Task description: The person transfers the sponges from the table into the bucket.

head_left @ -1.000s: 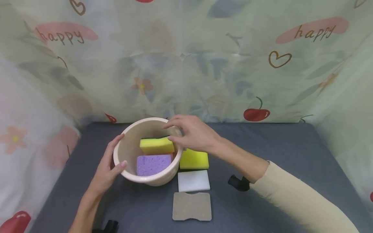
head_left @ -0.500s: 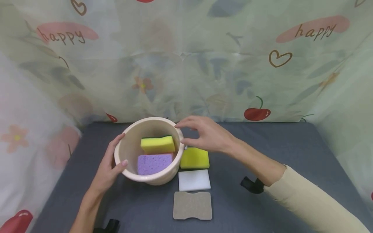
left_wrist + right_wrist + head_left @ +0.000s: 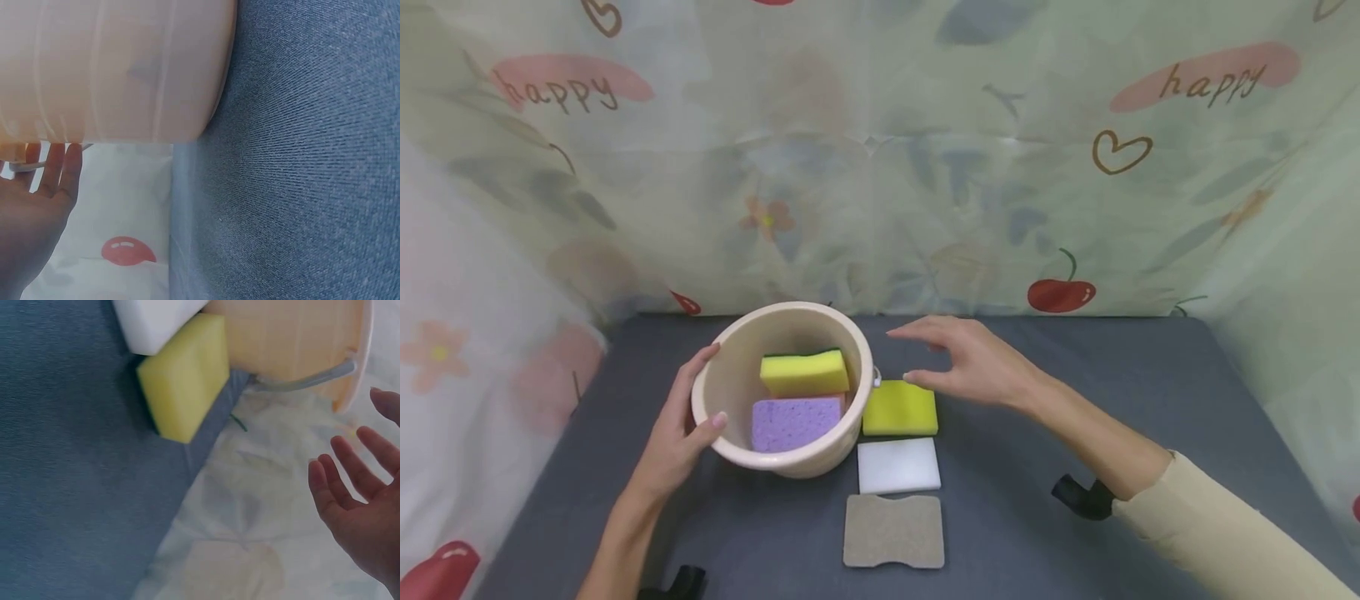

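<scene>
My left hand point(image 3: 673, 437) holds the cream bucket point(image 3: 715, 375) at its left side, thumb over the rim and fingers against the outer wall. Inside the bucket a yellow sponge point(image 3: 805, 373) with a dark green back stands behind a purple sponge point(image 3: 797, 423); a sliver of something orange-red shows between them. Right of the bucket, my right hand point(image 3: 981, 362) is in the air with fingers apart and nothing in them. Below its fingertips lies a second yellow sponge point(image 3: 900, 408) on the table, close to the bucket. The right wrist view shows the same spread right hand point(image 3: 369, 494).
In front of the yellow sponge lie a white sponge block point(image 3: 898, 465) and a grey-brown pad point(image 3: 893, 531) with notched edges, in a column on the dark grey table point(image 3: 1045, 542). A patterned curtain point(image 3: 865, 225) hangs behind the table and along both sides.
My right hand has drawn back from above the bucket, moving right and slightly down, away from the rim. The left hand and the bucket have stayed where they were.
</scene>
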Tool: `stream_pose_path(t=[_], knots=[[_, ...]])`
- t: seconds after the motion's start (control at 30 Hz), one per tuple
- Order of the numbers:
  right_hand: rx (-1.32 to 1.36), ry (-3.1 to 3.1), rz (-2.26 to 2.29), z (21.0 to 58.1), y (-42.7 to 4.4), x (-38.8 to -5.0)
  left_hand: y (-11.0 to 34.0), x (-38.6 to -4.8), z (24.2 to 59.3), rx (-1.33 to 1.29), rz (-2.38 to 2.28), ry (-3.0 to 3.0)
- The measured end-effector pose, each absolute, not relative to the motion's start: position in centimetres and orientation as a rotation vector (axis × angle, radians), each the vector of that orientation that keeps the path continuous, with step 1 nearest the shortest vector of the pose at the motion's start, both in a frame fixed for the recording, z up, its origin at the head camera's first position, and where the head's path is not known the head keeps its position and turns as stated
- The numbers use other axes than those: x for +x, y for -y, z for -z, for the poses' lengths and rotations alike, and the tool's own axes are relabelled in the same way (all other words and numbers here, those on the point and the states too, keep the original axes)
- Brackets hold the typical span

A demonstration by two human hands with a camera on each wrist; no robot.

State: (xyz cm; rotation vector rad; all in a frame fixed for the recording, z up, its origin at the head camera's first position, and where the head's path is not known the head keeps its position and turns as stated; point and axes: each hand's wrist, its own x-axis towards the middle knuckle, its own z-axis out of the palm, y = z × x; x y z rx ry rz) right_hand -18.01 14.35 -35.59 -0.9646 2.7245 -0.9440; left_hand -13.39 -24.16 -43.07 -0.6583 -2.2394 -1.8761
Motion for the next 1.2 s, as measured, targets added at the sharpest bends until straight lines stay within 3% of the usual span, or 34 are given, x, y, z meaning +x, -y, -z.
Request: stream_pose_path(t=[0.77,1.2], knots=[[-0.85,-2.733,0.898,44.5,-16.8,-18.0,24.2,-13.5,43.3,-0.628,1.89,2.249],[-0.763,-2.672,0.91,46.8,-16.1,-17.7,24.1,-13.5,43.4,-0.628,1.891,2.228]])
